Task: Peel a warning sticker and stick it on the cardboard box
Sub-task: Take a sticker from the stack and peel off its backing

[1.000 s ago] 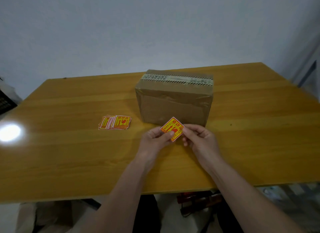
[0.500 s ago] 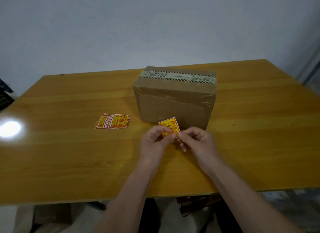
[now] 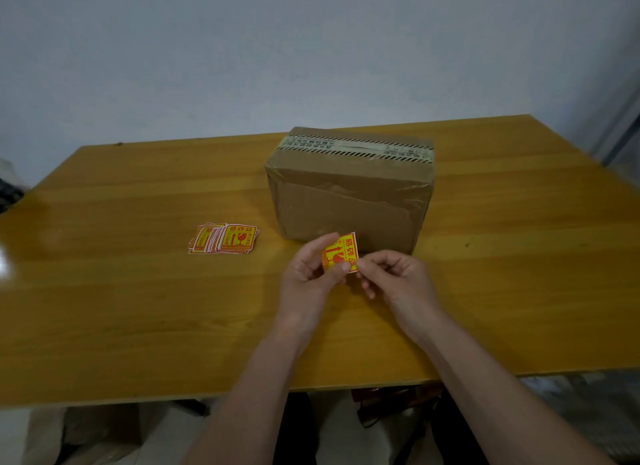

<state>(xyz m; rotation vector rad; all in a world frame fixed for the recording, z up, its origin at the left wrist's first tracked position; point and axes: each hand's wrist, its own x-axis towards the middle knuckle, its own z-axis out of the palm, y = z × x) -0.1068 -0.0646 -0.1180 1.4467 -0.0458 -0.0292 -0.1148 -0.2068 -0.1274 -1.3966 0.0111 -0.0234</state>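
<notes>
A brown cardboard box [image 3: 349,201], taped along its top with striped tape, stands at the middle of the wooden table [image 3: 138,308]. Just in front of its near face I hold one yellow-and-red warning sticker [image 3: 341,251] upright between both hands. My left hand [image 3: 308,277] grips the sticker's left side, thumb on its front. My right hand [image 3: 394,277] pinches its lower right corner with thumb and forefinger. Whether the backing has come away I cannot tell.
A fanned pile of several more warning stickers [image 3: 225,238] lies on the table left of the box. A grey wall rises behind the table. Under the table's near edge dark and red items show on the floor.
The sticker has turned from a diamond tilt to nearly upright in my hands, and my fingers have shifted along its edges. The box and the sticker pile have not moved.
</notes>
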